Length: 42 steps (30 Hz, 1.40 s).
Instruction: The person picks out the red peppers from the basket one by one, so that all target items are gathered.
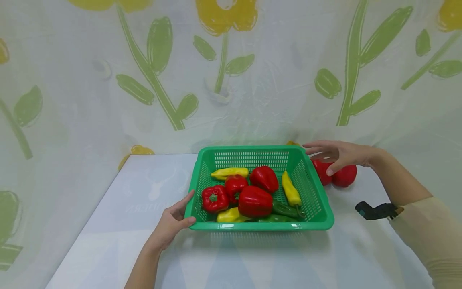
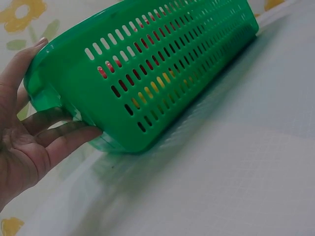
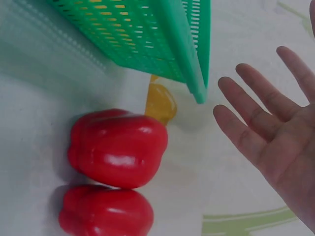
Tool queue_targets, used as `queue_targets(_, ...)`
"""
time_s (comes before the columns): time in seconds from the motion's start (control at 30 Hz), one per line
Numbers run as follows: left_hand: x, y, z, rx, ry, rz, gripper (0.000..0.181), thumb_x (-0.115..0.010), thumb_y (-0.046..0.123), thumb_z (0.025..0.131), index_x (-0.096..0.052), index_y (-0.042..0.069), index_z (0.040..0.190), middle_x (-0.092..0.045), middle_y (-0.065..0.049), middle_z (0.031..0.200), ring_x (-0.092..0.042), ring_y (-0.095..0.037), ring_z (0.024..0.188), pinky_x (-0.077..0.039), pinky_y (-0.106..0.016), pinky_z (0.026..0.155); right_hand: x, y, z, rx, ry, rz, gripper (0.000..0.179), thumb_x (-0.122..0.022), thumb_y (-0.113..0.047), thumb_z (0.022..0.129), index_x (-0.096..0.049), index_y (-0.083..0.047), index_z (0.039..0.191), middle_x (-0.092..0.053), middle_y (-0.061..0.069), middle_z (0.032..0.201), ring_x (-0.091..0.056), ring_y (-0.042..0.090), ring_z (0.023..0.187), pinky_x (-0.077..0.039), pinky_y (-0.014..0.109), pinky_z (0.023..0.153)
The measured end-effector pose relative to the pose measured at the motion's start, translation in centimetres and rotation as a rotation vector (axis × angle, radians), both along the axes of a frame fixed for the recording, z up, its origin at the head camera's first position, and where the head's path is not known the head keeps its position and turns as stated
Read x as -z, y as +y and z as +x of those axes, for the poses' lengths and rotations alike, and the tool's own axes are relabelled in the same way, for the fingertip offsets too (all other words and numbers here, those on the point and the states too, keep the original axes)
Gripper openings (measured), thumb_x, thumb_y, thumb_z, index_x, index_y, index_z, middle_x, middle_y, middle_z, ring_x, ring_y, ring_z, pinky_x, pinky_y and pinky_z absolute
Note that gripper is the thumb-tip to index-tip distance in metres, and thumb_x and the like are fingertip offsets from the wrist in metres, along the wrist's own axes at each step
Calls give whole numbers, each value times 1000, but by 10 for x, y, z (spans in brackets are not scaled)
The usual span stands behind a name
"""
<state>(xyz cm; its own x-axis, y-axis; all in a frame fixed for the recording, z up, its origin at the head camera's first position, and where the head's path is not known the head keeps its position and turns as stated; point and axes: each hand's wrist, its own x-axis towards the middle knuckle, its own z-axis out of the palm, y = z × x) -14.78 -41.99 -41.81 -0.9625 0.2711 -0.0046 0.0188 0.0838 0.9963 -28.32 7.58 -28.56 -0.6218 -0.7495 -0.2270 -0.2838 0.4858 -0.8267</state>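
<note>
Closest of all, a cream sleeve (image 1: 426, 237) is covering the right forearm, with a black angled piece (image 1: 375, 211) sticking out at its cuff. From where I'm standing, the left grip (image 1: 170, 224) is clamping the near left corner of a green basket (image 1: 265, 226), thumb lying over the rim and other fingers bracing against the outer wall. The right grip (image 1: 348, 154) is hovering by the far right corner, fingers spread apart and holding nothing; the right wrist view is showing a gap between it and the rim.

The basket is sitting at the middle of the white table (image 1: 144, 208), glossy plastic with slotted walls and a broad smooth rim; whether its base is touching the tabletop I can't tell. Inside, four shiny red bell peppers (image 1: 255, 201) are crowding the centre, one showing its green stem. A long yellow pepper (image 1: 229, 173) is lying behind them, another is slanting at the right, and a third is peeking out in front. Two slim green peppers (image 1: 286, 208) are resting at the near right.

Outside, two more red peppers (image 3: 118, 150) are lying side by side, just right of the basket. Beyond, a pale cloth (image 1: 274, 80) is hanging, printed with yellow flowers and green leaves.
</note>
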Motion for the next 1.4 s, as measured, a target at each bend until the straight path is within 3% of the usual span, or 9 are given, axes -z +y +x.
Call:
queue_targets(0.17,1,-1,0,6,-5,5,74,-65,4,86,-27,7,149,-36,-26,145,-58,-9,104,-52,-24,83,-4,-12,-3,-21,-18,12,88,-73,-12,78,-20,-9,150,-23,29,150,-25,50,134,-49,43,94)
queue_targets(0.3,1,-1,1,9,-3,7,73,-65,4,86,-27,7,149,-37,-26,144,-58,-10,103,-52,-24,83,-7,-22,-6,-49,-42,11,87,-71,-9,79,-20,-5,149,-24,30,149,-23,52,134,-45,49,97)
queue_targets(0.53,1,-1,0,13,1,3,74,-65,5,86,-27,8,149,-33,-23,148,-56,-9,107,-52,-24,84,-8,-41,-13,-90,-44,14,85,-72,-14,80,-23,-14,150,-29,23,149,-27,50,133,-40,55,100)
queue_targets(0.9,1,0,0,10,20,4,73,-66,6,86,-28,8,149,-31,-21,150,-54,-6,112,-50,-23,86,-8,-74,-22,-209,-28,-7,85,-73,-17,80,-24,-3,148,-31,23,149,-32,44,134,-42,50,100)
queue_targets(1.23,1,0,-1,1,18,-7,73,-67,8,85,-30,8,148,-30,-19,151,-52,-6,116,-50,-23,88,-8,-102,-20,-266,-59,42,85,-76,-20,79,-28,-6,148,-32,18,150,-33,40,134,-35,51,106)
queue_targets(1.4,2,0,-1,7,21,-2,73,-66,7,85,-29,8,148,-31,-20,150,-54,-7,114,-50,-24,88,-1,-118,-18,-319,-76,32,87,-77,-22,78,-28,-4,147,-31,18,150,-31,43,134,-31,56,107)
